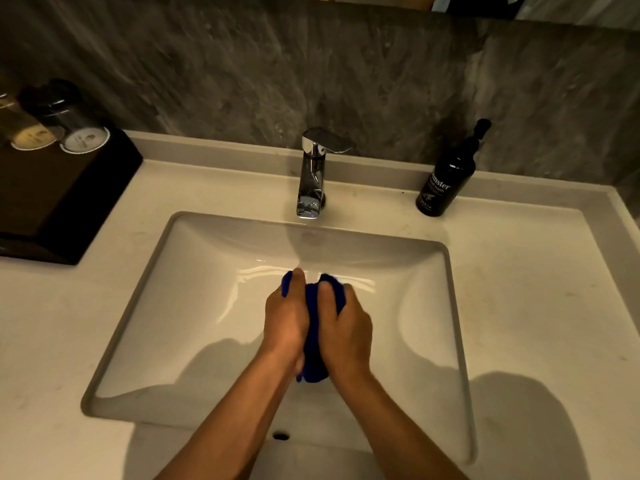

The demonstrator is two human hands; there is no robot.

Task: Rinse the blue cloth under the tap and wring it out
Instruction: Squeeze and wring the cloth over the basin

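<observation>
At far left a dark tray (69,199) sits on the counter (519,271), carrying two capped glasses (85,133). The white sink (166,323) fills the middle, with a chrome tap (313,174) behind it; whether water runs cannot be told. Over the basin, below the spout, the left hand (285,315) has its grip closed around the left side of the bunched blue cloth (313,348). The right hand (346,323) has its grip closed on the other side, the cloth squeezed between both palms. At right a black soap bottle (448,178) stands near the wall.
</observation>
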